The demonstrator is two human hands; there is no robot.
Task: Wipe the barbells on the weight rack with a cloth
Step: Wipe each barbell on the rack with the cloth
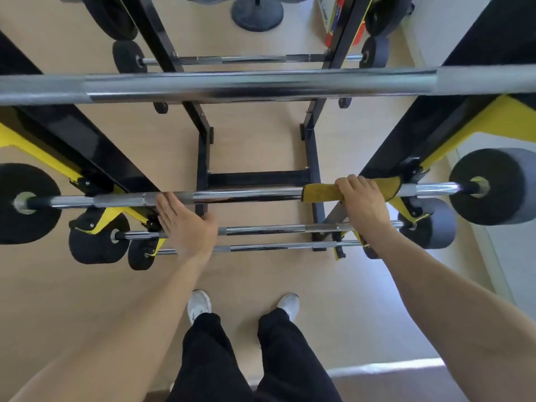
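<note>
— Where's the cloth (342, 190)?

— At three o'clock, wrapped on the middle barbell (232, 195); the right hand (362, 198) has its grip curled round both.

— The left hand (182, 224)?

— Flat-fingered, holding nothing, beside the bar. Best keep the wrap snug and slide steadily toward nine o'clock.

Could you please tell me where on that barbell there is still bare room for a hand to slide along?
The barbell is bare between the left hand, fingers straight by its left part, and the yellow cloth that the right hand grips around it. A short bare stub runs from the cloth to the right weight. Near the rack's yellow hooks it is crowded.
</note>
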